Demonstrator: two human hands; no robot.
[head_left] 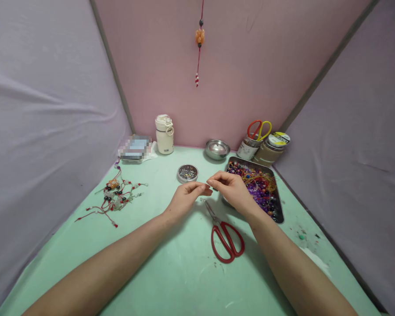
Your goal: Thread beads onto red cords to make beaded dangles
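Observation:
My left hand [188,195] and my right hand [229,188] meet over the middle of the table, fingertips almost touching. Thumb and fingers of each are pinched together; whatever lies between them is too small to make out. Just below the hands, red-handled scissors [224,235] lie with their tips pointing up toward the left hand. A few small clear beads [202,200] show near the scissor tips. Behind the left hand stands a round tin [187,173] of small shiny pieces. Partly covered by my right hand is a dark tray [279,206] of purple, black and orange beads and cords.
Strung bead ornaments [116,195] with red cords lie at left. Along the back stand a cream bottle [164,135], a steel bowl [217,150], a jar [248,148] holding scissors, and a brown jar [268,153]. A beaded string [200,37] hangs against the pink wall.

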